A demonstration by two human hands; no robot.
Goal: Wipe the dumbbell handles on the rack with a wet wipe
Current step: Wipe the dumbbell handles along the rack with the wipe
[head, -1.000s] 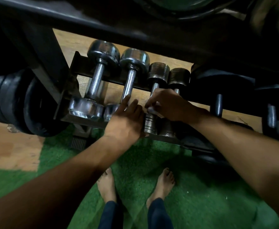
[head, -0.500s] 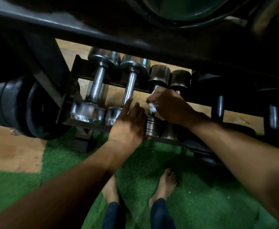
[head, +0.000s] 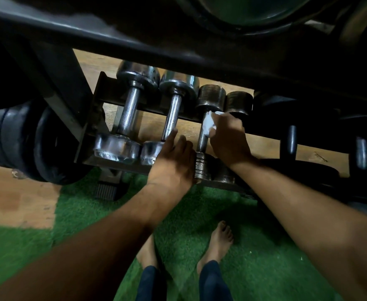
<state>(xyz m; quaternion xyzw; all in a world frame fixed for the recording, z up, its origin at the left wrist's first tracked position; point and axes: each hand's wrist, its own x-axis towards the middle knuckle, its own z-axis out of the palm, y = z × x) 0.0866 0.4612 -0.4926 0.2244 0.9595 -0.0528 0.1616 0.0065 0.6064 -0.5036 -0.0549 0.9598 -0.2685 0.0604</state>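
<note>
A: Item, rack (head: 104, 98): what is held in it?

B: Four small dumbbells are laid side by side across the two rails. Two chrome dumbbells (head: 128, 115) are placed at the left; a dark dumbbell (head: 203, 135) is set third; a fourth is largely hidden behind the right hand (head: 228, 140).

A: Item, wet wipe (head: 208, 124): location?

B: It is pinched in the closed fingers of the right hand and pressed against the upper handle of the dark dumbbell.

A: Left hand (head: 174, 164)?

B: It is laid flat, fingers extended, on the front rail beside the dark dumbbell's near head; nothing is gripped. Black plates (head: 15, 140) are stacked left of the rack, over green turf (head: 254, 257).
</note>
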